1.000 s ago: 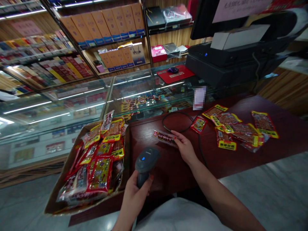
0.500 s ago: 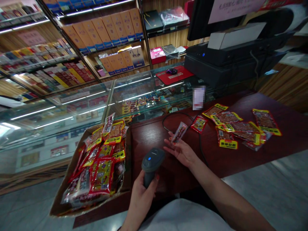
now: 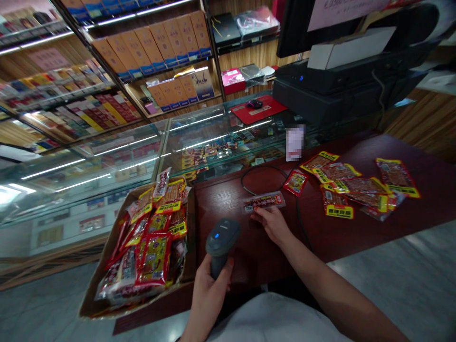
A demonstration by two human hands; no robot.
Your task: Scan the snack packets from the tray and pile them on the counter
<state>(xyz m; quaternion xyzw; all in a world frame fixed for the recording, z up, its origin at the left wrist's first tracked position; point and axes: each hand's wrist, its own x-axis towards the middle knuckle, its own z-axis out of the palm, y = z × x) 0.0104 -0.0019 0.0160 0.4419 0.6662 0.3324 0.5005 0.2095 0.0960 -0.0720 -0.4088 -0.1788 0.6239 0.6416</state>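
Note:
My left hand (image 3: pixel 213 284) is wrapped round the handle of a dark grey barcode scanner (image 3: pixel 223 236), whose blue light is lit. Ahead of it, my right hand (image 3: pixel 273 224) pinches the lower edge of a narrow, clear-wrapped snack packet (image 3: pixel 264 201) with a dark red label. The packet's long side runs across, its printed face and barcode showing upward. Just beyond, a small red snack packet (image 3: pixel 296 182) lies on the dark red table (image 3: pixel 228 194). Left of the scanner, a cardboard box (image 3: pixel 191 237) holds a heap of red and yellow snack packets (image 3: pixel 154 256).
Several red and yellow packets (image 3: pixel 363 187) lie spread at the right. A black cable (image 3: pixel 245 175) loops over the table. Behind are a glass display counter (image 3: pixel 142 164), a mouse (image 3: pixel 254 104) on a red mat (image 3: pixel 272 113), and a dark cash-register unit (image 3: pixel 313 102).
My right hand has turned over from palm up, and the narrow packet has swung from a steep slant to lying crosswise. The scanner has shifted slightly left.

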